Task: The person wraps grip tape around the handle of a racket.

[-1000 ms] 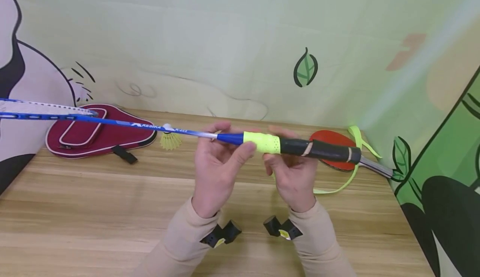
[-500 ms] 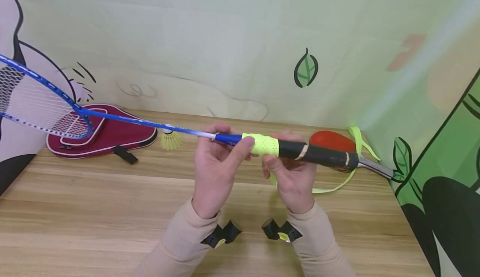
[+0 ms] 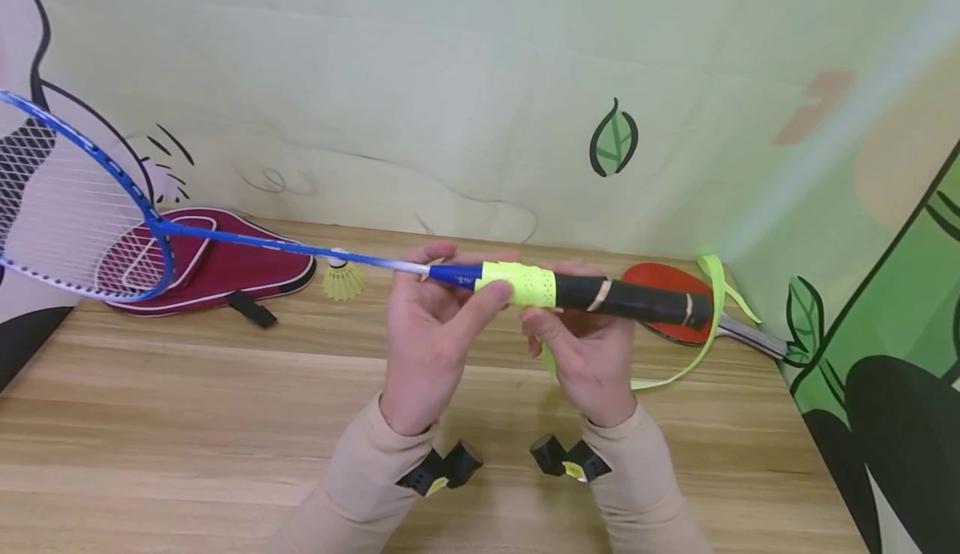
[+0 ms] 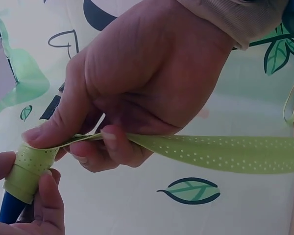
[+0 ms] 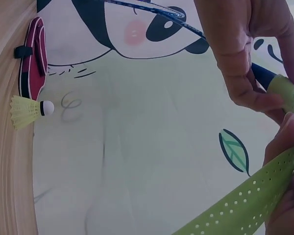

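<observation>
A blue badminton racket (image 3: 453,276) is held up level above the table, strung head to the left, black handle (image 3: 648,301) to the right. Neon yellow-green perforated grip tape (image 3: 536,285) is wound around the handle's upper end, by the blue cone. My left hand (image 3: 423,341) holds the racket there, thumb on the wound part. My right hand (image 3: 596,358) pinches the tape against the handle in the left wrist view, the loose tail (image 4: 220,154) running out between its fingers. Some right fingers are hidden behind the handle in the head view.
On the wooden table (image 3: 225,437), a maroon paddle case (image 3: 262,275) and a yellow shuttlecock (image 3: 343,279) lie at the back left. Behind the handle lies a red table tennis paddle (image 3: 660,275), the tape's loose end draped over it. A printed wall (image 3: 450,104) stands behind.
The racket has rolled, so its strings, first nearly edge-on, face the camera more. The handle has shifted slightly left. Both hands keep their places.
</observation>
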The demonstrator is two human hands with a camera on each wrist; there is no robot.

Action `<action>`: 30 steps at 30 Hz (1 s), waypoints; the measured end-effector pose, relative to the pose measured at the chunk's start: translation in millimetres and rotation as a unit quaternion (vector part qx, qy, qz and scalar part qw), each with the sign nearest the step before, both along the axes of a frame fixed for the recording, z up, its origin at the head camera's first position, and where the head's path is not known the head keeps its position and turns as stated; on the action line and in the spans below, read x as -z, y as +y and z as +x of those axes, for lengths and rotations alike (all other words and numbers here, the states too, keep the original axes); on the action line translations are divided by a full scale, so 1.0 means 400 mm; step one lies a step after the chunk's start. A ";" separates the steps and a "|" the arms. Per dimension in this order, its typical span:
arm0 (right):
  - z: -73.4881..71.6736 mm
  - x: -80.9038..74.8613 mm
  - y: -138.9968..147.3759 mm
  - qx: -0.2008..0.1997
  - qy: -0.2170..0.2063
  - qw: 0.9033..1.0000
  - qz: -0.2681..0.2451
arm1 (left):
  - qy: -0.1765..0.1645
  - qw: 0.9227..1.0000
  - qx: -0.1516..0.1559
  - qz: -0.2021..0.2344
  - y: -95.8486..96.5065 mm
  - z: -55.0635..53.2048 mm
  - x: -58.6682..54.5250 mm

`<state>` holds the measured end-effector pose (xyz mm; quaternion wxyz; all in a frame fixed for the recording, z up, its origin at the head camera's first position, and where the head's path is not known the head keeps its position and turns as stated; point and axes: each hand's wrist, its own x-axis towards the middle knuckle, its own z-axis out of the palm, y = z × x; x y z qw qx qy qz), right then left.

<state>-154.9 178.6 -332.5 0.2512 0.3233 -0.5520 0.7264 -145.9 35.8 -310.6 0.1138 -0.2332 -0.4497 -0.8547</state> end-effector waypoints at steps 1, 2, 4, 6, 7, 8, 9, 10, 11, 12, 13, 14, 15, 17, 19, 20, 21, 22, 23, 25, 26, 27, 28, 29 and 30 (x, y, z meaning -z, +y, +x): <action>0.000 0.000 0.001 0.001 0.002 1.000 0.003 | 0.000 1.000 -0.003 -0.001 0.000 0.000 0.000; -0.001 -0.001 0.003 0.004 0.005 1.000 0.006 | 0.002 1.000 -0.006 -0.001 -0.001 0.000 0.000; -0.002 -0.001 0.004 0.010 0.014 1.000 0.013 | 0.004 1.000 -0.011 -0.003 -0.002 -0.001 0.000; -0.002 0.001 0.005 0.020 0.023 0.999 0.017 | 0.008 1.000 -0.016 -0.005 -0.002 -0.001 0.000; -0.001 0.002 0.005 0.028 0.026 0.999 0.019 | 0.010 1.000 -0.018 -0.006 -0.002 -0.001 0.000; -0.001 0.004 0.005 0.037 0.029 0.999 0.022 | 0.010 1.000 -0.020 -0.007 -0.002 -0.002 0.000; 0.000 0.005 0.005 0.045 0.030 0.998 0.024 | 0.010 1.000 -0.021 -0.007 -0.002 -0.002 0.000; 0.001 0.006 0.004 0.053 0.032 0.998 0.026 | 0.010 1.000 -0.023 -0.007 -0.001 -0.002 0.000; 0.002 0.006 0.003 0.060 0.033 0.997 0.028 | 0.010 1.000 -0.025 -0.007 -0.001 -0.002 -0.001; 0.003 0.007 0.001 0.069 0.034 0.997 0.032 | 0.008 1.000 -0.027 -0.006 0.000 -0.002 -0.001; 0.004 0.007 -0.001 0.076 0.035 0.996 0.036 | 0.005 1.000 -0.029 -0.005 0.000 -0.002 -0.001; 0.004 0.006 -0.003 0.080 0.038 0.995 0.039 | 0.001 1.000 -0.031 -0.005 0.001 -0.002 -0.001; 0.005 0.006 -0.005 0.084 0.040 0.995 0.042 | -0.003 0.999 -0.033 -0.004 0.001 -0.002 -0.001; 0.006 0.005 -0.008 0.086 0.041 0.995 0.043 | -0.013 0.999 -0.037 -0.003 0.002 -0.002 -0.003; 0.006 0.004 -0.011 0.083 0.041 0.995 0.038 | -0.024 0.999 -0.040 -0.003 0.003 -0.001 -0.004; 0.006 0.004 -0.012 0.080 0.041 0.995 0.034 | -0.028 0.999 -0.041 -0.003 0.003 -0.001 -0.005; 0.006 0.005 -0.013 0.076 0.040 0.996 0.030 | -0.031 0.999 -0.043 -0.003 0.004 0.000 -0.005; 0.006 0.005 -0.014 0.072 0.040 0.996 0.024 | -0.032 0.999 -0.042 0.000 0.004 0.000 -0.005; 0.005 0.005 -0.015 0.069 0.042 0.997 0.019 | -0.031 0.999 -0.034 0.006 0.005 0.001 -0.005; 0.003 0.005 -0.016 0.062 0.044 0.997 0.008 | -0.015 0.999 -0.008 0.030 0.008 0.001 -0.005; 0.002 0.004 -0.017 0.060 0.044 0.997 0.002 | -0.002 0.999 0.009 0.044 0.009 0.000 -0.004; 0.001 0.005 -0.018 0.059 0.044 0.997 -0.002 | 0.012 0.998 0.027 0.055 0.011 -0.001 -0.003; 0.000 0.005 -0.018 0.059 0.044 0.997 -0.006 | 0.025 0.997 0.043 0.064 0.013 -0.002 -0.002; -0.001 0.005 -0.017 0.059 0.041 0.997 -0.008 | 0.039 0.995 0.056 0.070 0.014 -0.003 -0.002; -0.001 0.005 -0.016 0.059 0.037 0.998 -0.009 | 0.052 0.994 0.063 0.070 0.015 -0.004 -0.001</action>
